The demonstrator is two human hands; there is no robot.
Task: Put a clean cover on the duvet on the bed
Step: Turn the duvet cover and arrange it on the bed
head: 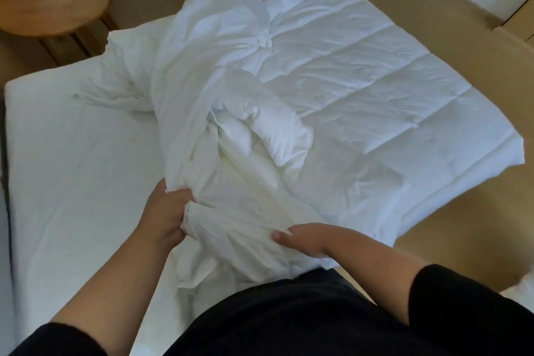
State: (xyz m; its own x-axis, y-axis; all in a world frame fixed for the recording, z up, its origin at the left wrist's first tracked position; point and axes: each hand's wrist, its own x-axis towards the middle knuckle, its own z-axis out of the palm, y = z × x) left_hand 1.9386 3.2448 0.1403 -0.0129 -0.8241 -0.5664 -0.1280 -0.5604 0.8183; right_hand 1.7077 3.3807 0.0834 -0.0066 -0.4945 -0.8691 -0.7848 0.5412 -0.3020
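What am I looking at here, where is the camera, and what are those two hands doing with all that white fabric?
There is no machine here: a person wears a camera on their head, so the single picture looks down over their own arms at a bed. The quilted white duvet lies spread over the bed's right side, its far edge hanging past the mattress. A thinner white duvet cover lies bunched along the middle. The left hand grips a gathered fold of the cover, fingers curled round it. The right hand rests on the same fabric nearby, fingers mostly hidden. A round wooden table stands on the floor beyond the bed.
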